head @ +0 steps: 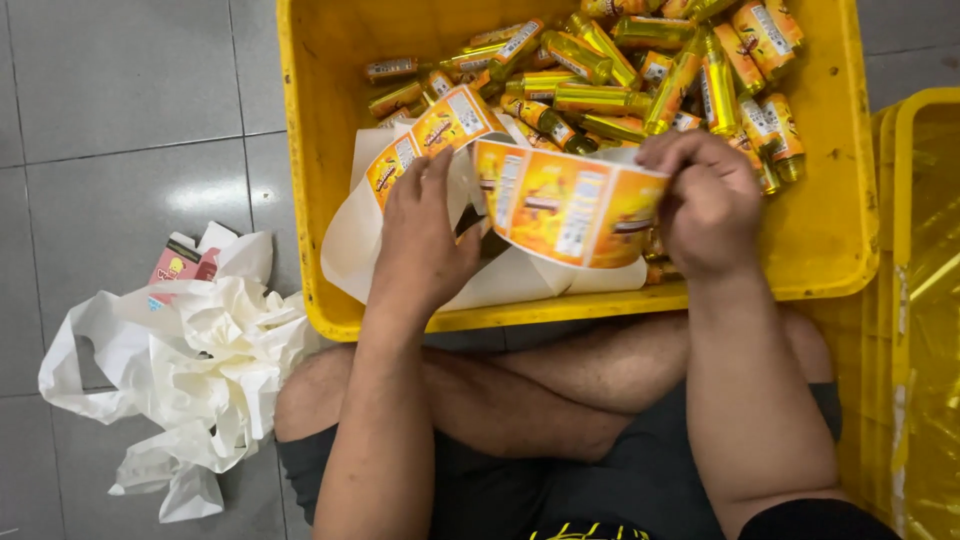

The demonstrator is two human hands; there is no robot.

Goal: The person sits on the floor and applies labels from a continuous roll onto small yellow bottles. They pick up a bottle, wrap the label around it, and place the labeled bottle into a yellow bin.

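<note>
**Over the yellow crate: two hands on a strip of orange labels**

Above the person's crossed legs, a large yellow plastic crate (320, 150) sits on the grey tiled floor (120, 100), and both hands work just inside its near wall. Between them runs a long strip of glossy orange and yellow stickers on white backing paper (565, 205), curving from one hand to the other and standing nearly on edge.

The left hand (425, 235) lies flat with its fingers spread and pressed against the strip's left part, the thumb tucked underneath; it rests on the paper more than it clamps it. The right hand (705, 205) is curled closed, its fingers bunched on the strip's right end, gripping it at the top edge. Whether something else is held inside that fist cannot be told.

More of the strip loops back behind the left hand toward the crate's middle, and loose white backing paper (350, 240) spills beneath it over the crate floor.

In the far half of the crate lies a heap of small bottles of yellowish liquid with orange labels (610, 70), lying every way, close behind the right hand.

On the floor to the left, well apart from the crate's contents, sits a crumpled pile of white backing paper (200, 370) with a small pink carton (180, 262) at its top edge. A second yellow crate (925, 300) stands just beside the first on the right.
</note>
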